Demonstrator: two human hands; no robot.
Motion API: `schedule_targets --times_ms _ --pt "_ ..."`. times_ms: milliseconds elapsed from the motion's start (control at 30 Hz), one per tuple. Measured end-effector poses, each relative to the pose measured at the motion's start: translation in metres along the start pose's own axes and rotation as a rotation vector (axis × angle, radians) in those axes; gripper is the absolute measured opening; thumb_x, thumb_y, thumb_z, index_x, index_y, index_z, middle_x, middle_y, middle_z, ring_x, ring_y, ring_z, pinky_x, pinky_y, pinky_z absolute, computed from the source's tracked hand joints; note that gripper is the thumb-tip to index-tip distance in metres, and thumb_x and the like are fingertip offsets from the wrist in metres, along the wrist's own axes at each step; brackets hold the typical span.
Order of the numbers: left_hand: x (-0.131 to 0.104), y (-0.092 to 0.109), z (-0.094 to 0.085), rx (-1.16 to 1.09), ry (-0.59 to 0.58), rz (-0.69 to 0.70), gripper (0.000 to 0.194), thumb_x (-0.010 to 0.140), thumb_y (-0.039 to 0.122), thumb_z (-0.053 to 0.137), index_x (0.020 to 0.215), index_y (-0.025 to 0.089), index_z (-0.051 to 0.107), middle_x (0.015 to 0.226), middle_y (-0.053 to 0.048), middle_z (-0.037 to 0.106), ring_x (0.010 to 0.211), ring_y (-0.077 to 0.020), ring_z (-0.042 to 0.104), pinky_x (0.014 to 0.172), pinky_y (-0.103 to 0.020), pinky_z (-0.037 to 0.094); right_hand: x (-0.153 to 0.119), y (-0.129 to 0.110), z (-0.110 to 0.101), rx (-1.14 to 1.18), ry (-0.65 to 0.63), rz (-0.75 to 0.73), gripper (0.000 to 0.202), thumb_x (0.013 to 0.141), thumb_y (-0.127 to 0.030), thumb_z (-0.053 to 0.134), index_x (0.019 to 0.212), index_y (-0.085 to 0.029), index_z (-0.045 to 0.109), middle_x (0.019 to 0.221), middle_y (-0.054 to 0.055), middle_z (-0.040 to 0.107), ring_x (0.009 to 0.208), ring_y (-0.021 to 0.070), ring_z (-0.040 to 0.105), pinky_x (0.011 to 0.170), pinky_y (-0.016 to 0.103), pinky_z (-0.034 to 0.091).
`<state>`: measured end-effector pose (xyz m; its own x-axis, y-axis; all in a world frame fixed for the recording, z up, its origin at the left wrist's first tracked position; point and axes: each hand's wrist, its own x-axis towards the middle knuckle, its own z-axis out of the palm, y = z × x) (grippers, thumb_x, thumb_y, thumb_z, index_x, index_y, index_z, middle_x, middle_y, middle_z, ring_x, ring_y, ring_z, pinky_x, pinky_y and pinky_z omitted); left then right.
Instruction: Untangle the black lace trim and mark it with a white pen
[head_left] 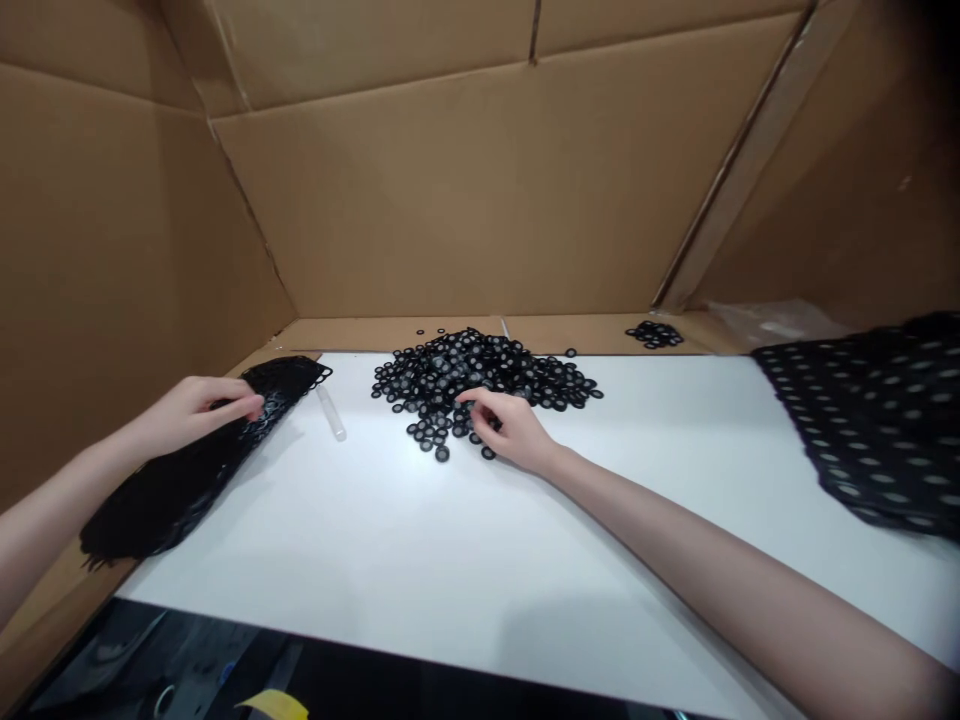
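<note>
Cardboard walls (412, 200) behind and on both sides of my white table (337, 560), so basically I'm working in a box. Rings (465, 365), one big black heap, at 12 o'clock. Right hand (514, 430) is at their near edge, fingers curled; honestly can't tell if I'm pinching one. Left hand (206, 410) is over the black stack (172, 500) at 10, thumb and fingertips close together, can't tell if they've got anything either. Biggest risk imo: a careless swipe with my right scatters loose ones toward 6. Tugging the stack could also snag its loopy end on the tube (330, 412) at 11. Containers: tube's see-through, can't make out contents; ditto the clear bag (776, 320) between 1 and 2.
</note>
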<state>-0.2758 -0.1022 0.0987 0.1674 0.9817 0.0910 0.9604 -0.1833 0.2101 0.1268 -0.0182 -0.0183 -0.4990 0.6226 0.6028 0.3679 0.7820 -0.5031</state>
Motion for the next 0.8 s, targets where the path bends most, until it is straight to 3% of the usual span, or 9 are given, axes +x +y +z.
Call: schedule_targets --times_ms 67,167,267,333,400,467,567,733,800 --pt "0.030 0.024 0.010 -0.029 -0.081 0.176 0.045 0.092 0.052 0.043 0.080 0.016 0.066 0.083 -0.002 0.067 0.076 -0.0144 0.056 0.072 -0.020 0.040 0.000 -0.002 0.000 -0.041 0.002 -0.109 0.031 0.079 -0.011 0.047 0.105 -0.018 0.061 0.075 0.002 0.064 0.067 0.0146 0.057 0.067 0.027 0.044" --pt "0.070 0.063 0.037 -0.067 -0.060 0.406 0.041 0.095 0.046 0.041 0.081 0.016 0.065 0.082 -0.004 0.065 0.074 -0.0142 0.056 0.070 -0.021 0.040 0.000 -0.007 0.000 -0.104 -0.022 -0.213 0.028 0.080 -0.016 0.051 0.105 -0.019 0.060 0.081 0.004 0.065 0.074 0.0177 0.057 0.073 0.031 0.043" --pt "0.094 0.100 0.074 -0.145 0.024 0.558 0.039 0.096 0.042 0.039 0.081 0.016 0.065 0.081 -0.005 0.064 0.076 -0.0155 0.057 0.073 -0.024 0.044 0.001 -0.009 -0.001 -0.182 -0.095 -0.272 0.034 0.079 -0.034 0.061 0.109 -0.018 0.061 0.089 0.007 0.065 0.082 0.0207 0.054 0.076 0.034 0.041" --pt "0.098 0.120 0.096 -0.187 0.123 0.625 0.035 0.098 0.038 0.038 0.096 0.016 0.065 0.100 -0.009 0.065 0.093 -0.0187 0.059 0.087 -0.029 0.046 0.002 -0.007 -0.003 -0.265 -0.127 -0.283 0.043 0.081 -0.044 0.061 0.115 -0.018 0.059 0.102 0.009 0.063 0.093 0.0226 0.053 0.083 0.037 0.039" --pt "0.097 0.135 0.115 -0.163 0.213 0.683 0.039 0.096 0.039 0.041 0.127 0.019 0.053 0.134 -0.015 0.051 0.124 -0.0258 0.047 0.106 -0.041 0.037 0.003 -0.001 -0.005 -0.394 -0.133 -0.291 0.043 0.087 -0.046 0.055 0.120 -0.018 0.058 0.113 0.012 0.061 0.103 0.0259 0.050 0.089 0.042 0.035" --pt "0.094 0.145 0.129 -0.097 0.174 0.807 0.062 0.092 0.045 0.048 0.146 0.021 0.031 0.151 -0.017 0.030 0.139 -0.0317 0.029 0.113 -0.050 0.025 0.005 0.007 -0.007 -0.513 -0.129 -0.267 0.044 0.089 -0.048 0.051 0.120 -0.017 0.058 0.120 0.015 0.059 0.109 0.0294 0.046 0.093 0.047 0.032" --pt "0.099 0.154 0.141 0.016 0.069 0.879 0.077 0.091 0.051 0.049 0.153 0.022 0.013 0.157 -0.017 0.018 0.145 -0.0369 0.015 0.114 -0.060 0.015 0.008 0.016 -0.011 -0.596 -0.115 -0.187 0.049 0.087 -0.053 0.052 0.118 -0.015 0.060 0.123 0.018 0.057 0.112 0.0321 0.044 0.095 0.051 0.028" --pt "0.122 0.159 0.147 0.050 0.147 0.839 0.061 0.096 0.044 0.041 0.151 0.027 0.020 0.156 -0.013 0.024 0.145 -0.0335 0.017 0.114 -0.060 0.016 0.007 0.020 -0.019 -0.583 -0.038 -0.126 0.046 0.089 -0.051 0.047 0.117 -0.017 0.061 0.125 0.016 0.057 0.113 0.0288 0.045 0.095 0.048 0.029" --pt "0.128 0.158 0.149 0.043 0.177 0.829 0.060 0.097 0.043 0.041 0.151 0.029 0.021 0.156 -0.011 0.027 0.145 -0.0318 0.020 0.114 -0.058 0.017 0.007 0.021 -0.025 -0.563 -0.021 -0.128 0.040 0.090 -0.050 0.046 0.106 -0.018 0.064 0.120 0.013 0.059 0.110 0.0258 0.047 0.095 0.044 0.030"
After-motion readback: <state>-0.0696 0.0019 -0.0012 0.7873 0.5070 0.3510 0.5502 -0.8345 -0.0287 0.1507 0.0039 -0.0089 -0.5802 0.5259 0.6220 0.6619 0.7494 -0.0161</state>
